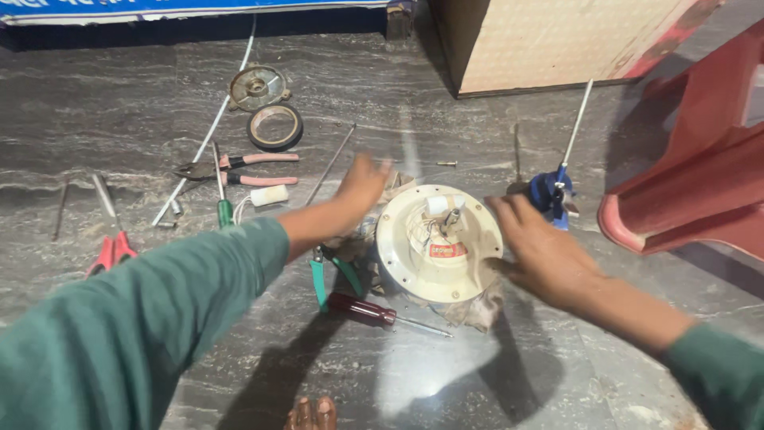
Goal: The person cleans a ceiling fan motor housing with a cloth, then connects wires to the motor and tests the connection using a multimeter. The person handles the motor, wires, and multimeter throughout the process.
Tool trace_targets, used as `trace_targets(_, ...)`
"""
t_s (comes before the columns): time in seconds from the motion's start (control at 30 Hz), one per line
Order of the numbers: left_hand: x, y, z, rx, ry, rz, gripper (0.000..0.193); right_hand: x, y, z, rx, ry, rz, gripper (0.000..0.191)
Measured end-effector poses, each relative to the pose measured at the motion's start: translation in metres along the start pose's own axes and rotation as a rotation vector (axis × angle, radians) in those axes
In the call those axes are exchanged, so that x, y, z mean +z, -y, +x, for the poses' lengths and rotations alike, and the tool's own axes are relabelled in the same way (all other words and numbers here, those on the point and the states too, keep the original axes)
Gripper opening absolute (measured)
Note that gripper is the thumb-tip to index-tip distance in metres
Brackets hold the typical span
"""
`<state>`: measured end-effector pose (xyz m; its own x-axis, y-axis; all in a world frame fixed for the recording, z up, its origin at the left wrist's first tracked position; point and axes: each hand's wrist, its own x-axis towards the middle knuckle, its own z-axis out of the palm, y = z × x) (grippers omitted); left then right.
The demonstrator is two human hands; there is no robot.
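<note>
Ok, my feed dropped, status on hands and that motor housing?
Left hand open at round white housing rim. Right hand open on its edge. Green pliers close beside.

Round cream motor housing [438, 243] lies flat on rag, wires exposed.

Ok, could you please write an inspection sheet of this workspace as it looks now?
Surface: grey stone floor, dusty.
Job's things: round white motor housing on a rag, wires showing in its centre.
Clutter: maroon-handled screwdriver, green-handled pliers, pink-handled pliers, tape roll, metal motor cap, blue-handled screwdriver.
Hands: left hand at the housing's left edge; right hand on its right edge; both blurred.
Cables: white cable across floor.
Surroundings: red plastic chair, cardboard box.
</note>
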<state>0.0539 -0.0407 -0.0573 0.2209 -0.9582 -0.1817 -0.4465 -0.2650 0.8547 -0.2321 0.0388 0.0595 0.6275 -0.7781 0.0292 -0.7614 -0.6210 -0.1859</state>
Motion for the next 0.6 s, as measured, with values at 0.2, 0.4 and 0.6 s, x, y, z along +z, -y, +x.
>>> trace_targets(0.2, 0.003, 0.067, -0.051, 0.428, 0.340, 0.842, 0.095, 0.019, -0.007, 0.048, 0.208, 0.072, 0.249, 0.052)
trace_targets(0.4, -0.014, 0.042, -0.053, 0.398, 0.331, 0.806, 0.091, 0.025, 0.004, 0.100, 0.411, 0.398, 0.278, 0.067)
trace_targets(0.6, -0.010, 0.048, -0.034, 0.529, 0.319, 0.718, 0.046, 0.051, 0.005, 0.113, 0.760, 0.553, 0.571, 0.053)
